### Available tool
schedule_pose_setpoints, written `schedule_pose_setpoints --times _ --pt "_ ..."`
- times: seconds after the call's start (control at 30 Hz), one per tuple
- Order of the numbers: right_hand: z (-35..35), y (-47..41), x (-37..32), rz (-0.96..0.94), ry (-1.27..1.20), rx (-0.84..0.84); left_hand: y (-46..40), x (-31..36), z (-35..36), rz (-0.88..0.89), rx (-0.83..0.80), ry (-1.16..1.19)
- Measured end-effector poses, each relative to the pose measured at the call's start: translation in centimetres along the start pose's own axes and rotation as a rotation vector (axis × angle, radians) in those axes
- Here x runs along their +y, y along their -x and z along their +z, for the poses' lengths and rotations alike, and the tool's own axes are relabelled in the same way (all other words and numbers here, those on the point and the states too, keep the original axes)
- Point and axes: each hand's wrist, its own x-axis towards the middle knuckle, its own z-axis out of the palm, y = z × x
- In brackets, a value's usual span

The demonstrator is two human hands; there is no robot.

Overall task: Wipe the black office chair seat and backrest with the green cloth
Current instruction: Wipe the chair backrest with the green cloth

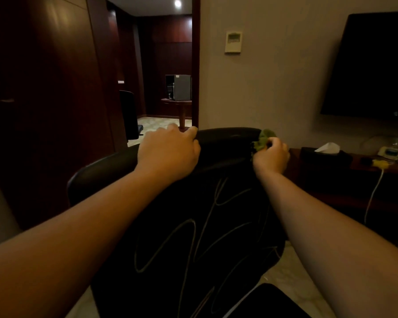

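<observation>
Chair (216, 226) top: left hand (170, 152) grips it steady (good); right hand (271, 157) pinches cloth (263, 140), so press flatter along the right corner.

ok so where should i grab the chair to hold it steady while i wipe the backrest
Take the top edge of the backrest, coming from behind and above, as the left hand does now. That rounded padded rim faces you and lets fingers curl over it, while the right hand works the green cloth at the far corner.

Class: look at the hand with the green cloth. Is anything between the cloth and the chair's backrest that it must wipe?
Nothing visible. The right hand grips the green cloth right at the top right edge of the backrest; the left hand holds the top edge further left, clear of it.
</observation>
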Motion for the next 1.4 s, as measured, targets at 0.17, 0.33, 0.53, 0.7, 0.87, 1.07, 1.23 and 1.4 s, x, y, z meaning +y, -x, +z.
schedule_pose_setpoints --times 0.17,0.33,0.53,0.7,0.87,1.07,1.23,1.4 --pt "-0.1 0.8 -1.3 0.051 0.015 0.014 0.2 -0.1 0.2 -0.013 -0.008 -0.021" --pt "0.8 9.1 -3.0 -0.555 -0.110 -0.152 0.1 -0.1 0.4 0.004 0.019 -0.035" --pt "1.2 7.6 -5.2 -0.633 -0.189 -0.120 0.1 0.0 0.7 0.019 0.056 -0.031" --pt "0.1 0.8 -1.8 -0.136 -0.020 0.012 0.0 -0.1 0.9 0.007 0.069 -0.019" --pt "-1.4 -1.7 1.9 0.265 -0.014 -0.021 -0.1 0.1 1.0 0.001 0.073 -0.028" --pt "-0.5 2.5 0.8 0.036 -0.001 -0.016 -0.1 0.0 1.1 0.003 0.060 -0.046" --pt "1.2 13.9 -3.3 -0.498 -0.100 -0.122 -0.2 0.2 0.7 0.010 0.034 -0.047" --pt "1.3 13.7 -2.4 -0.544 -0.149 -0.080 0.2 -0.2 0.5 0.021 0.047 -0.003"
